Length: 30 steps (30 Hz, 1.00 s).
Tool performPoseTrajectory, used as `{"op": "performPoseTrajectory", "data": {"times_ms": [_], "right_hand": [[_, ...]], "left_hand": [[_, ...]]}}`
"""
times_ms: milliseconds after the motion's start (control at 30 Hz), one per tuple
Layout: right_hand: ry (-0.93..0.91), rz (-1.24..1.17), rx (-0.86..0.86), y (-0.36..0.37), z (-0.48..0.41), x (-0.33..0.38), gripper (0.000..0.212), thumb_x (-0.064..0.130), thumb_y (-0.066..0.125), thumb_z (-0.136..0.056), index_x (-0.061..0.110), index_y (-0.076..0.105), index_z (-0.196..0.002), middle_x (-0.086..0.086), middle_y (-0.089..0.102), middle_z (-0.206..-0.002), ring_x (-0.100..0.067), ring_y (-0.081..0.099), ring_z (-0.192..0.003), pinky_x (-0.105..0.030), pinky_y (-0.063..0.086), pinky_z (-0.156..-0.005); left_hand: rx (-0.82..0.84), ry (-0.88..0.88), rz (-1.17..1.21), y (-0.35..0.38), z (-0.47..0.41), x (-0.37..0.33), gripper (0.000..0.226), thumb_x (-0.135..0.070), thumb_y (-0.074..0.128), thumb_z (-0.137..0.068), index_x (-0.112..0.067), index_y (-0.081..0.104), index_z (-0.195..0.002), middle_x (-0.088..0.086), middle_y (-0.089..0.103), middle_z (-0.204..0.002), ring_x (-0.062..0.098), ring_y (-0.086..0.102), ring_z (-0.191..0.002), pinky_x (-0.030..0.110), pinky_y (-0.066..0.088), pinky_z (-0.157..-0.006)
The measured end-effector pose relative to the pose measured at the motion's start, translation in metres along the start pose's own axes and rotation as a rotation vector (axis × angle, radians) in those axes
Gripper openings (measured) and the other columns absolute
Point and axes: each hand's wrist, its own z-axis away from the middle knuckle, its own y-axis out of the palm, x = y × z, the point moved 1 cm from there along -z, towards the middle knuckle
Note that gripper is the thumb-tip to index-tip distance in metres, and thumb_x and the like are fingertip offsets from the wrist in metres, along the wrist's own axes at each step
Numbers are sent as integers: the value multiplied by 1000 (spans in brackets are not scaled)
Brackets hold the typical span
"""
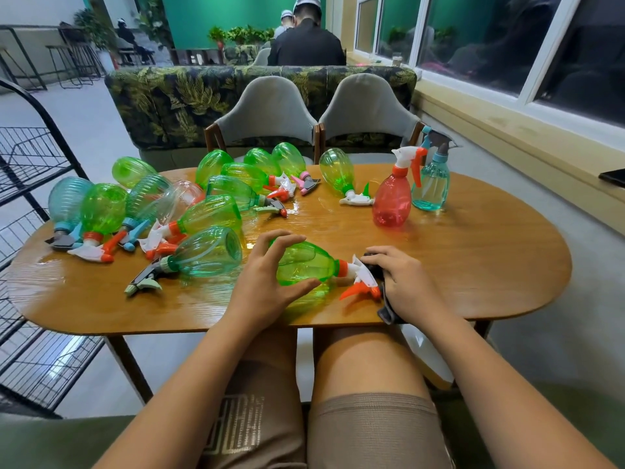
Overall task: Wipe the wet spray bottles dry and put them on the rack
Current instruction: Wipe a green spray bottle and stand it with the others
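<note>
A green spray bottle with an orange and white trigger head lies on its side at the near edge of the wooden table. My left hand curls around its body, thumb below and fingers over the top. My right hand holds a dark grey cloth beside the bottle's trigger head. Several more green, teal and clear spray bottles lie in a wet pile on the left and middle of the table. A black wire rack stands to the left of the table.
A red bottle and a light blue bottle stand upright at the far right of the table. Two grey chairs face me across it. Water glistens on the tabletop. People sit in the background.
</note>
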Motion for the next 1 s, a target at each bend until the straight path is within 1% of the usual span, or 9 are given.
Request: {"op": "performPoseTrajectory", "data": {"times_ms": [133, 267, 400, 500, 567, 633, 800, 933, 1000], "right_hand": [[2, -37, -16, -1, 2, 2, 49, -6, 46, -97, 19, 76, -127, 4, 62, -143, -15, 54, -133, -29, 42, -115], [17, -137, -28, -9, 6, 5, 48, 1, 52, -94, 26, 73, -129, 14, 64, -135, -1, 55, -126, -24, 43, -112], [-36, -175, 76, -13, 11, 9, 64, -1, 53, -90, 35, 64, -141, 19, 60, -140, 2, 52, -130, -20, 42, -108], [-62, -226, 122, -17, 12, 2, 68, -7, 56, -90, 37, 64, -142, 23, 60, -141, 1, 51, -135, -24, 41, -113], [-89, -259, 150, -19, 13, 0, 56, 6, 67, -99, 39, 63, -143, 25, 60, -141, 1, 52, -136, -25, 42, -112], [-89, -321, 146, -19, 14, 1, 45, 19, 73, -100, 37, 65, -141, 24, 63, -138, -1, 56, -133, -26, 44, -111], [-16, -416, 110, -17, 12, 3, 31, 32, 72, -100, 39, 72, -130, 20, 71, -125, -1, 63, -122, -27, 49, -102], [21, -465, 145, -21, 11, 4, 26, 36, 70, -100, 38, 73, -126, 20, 73, -122, 0, 65, -118, -21, 49, -98], [35, -481, 147, -21, 8, 4, 25, 40, 71, -99, 38, 74, -123, 17, 73, -122, -2, 65, -117, -26, 49, -100]], "left_hand": [[11, 12, 82, -1, 0, 1, 93, -34, 97, -71, -30, 46, -149, -6, 44, -150, 11, 46, -141, 9, 33, -111], [13, -11, 112, -1, 1, 7, 93, -34, 90, -69, -29, 39, -145, -5, 43, -145, 13, 46, -137, 8, 33, -109], [26, -55, 125, -1, 2, 8, 92, -25, 95, -71, -30, 38, -143, -9, 45, -142, 11, 48, -131, 3, 34, -101], [18, -76, 148, -2, 1, 9, 90, -28, 96, -72, -34, 38, -141, -9, 48, -139, 13, 53, -126, 17, 44, -100], [17, -116, 181, -3, 0, 10, 90, -32, 97, -72, -38, 37, -139, -10, 52, -136, 14, 59, -120, 30, 51, -98], [14, -141, 213, -4, -2, 13, 90, -34, 98, -72, -40, 36, -138, -13, 53, -134, 13, 61, -119, 35, 54, -98], [19, -183, 266, -6, -3, 14, 88, -39, 96, -76, -42, 38, -143, -15, 52, -143, 12, 59, -128, 37, 50, -108], [40, -195, 253, -5, -3, 10, 89, -49, 93, -75, -42, 40, -146, -14, 53, -144, 7, 57, -128, 20, 45, -102], [37, -193, 247, -5, -3, 9, 92, -50, 95, -73, -43, 41, -147, -13, 55, -142, 8, 58, -127, 28, 49, -104]]}}
